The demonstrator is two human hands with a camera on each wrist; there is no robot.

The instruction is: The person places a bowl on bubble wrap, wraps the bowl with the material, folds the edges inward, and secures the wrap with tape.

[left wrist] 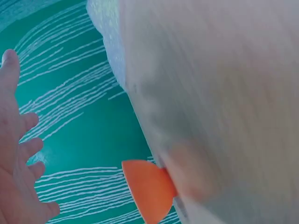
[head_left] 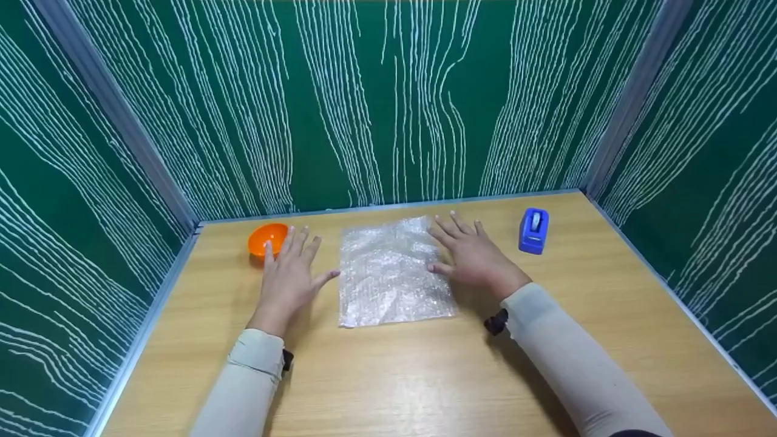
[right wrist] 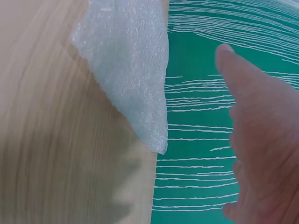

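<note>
A sheet of clear bubble wrap [head_left: 391, 276] lies flat on the wooden table between the two hands. To its left, my left hand [head_left: 290, 279] is held with fingers spread, its fingertips overlapping the orange bowl [head_left: 264, 238] in the head view. Spread fingers also mark my right hand [head_left: 476, 255], which hovers at the sheet's right edge, thumb over the border. Neither hand holds anything. The left wrist view shows the bowl [left wrist: 148, 191] apart from the left hand [left wrist: 18, 154]. In the right wrist view the bubble wrap [right wrist: 133, 70] sits beside the right hand [right wrist: 266, 140].
A blue tape dispenser [head_left: 533, 232] stands at the back right of the wooden table [head_left: 400, 376]. Green panels with white wavy lines [head_left: 394, 103] enclose the back and both sides, joined by grey corner posts [head_left: 631, 91].
</note>
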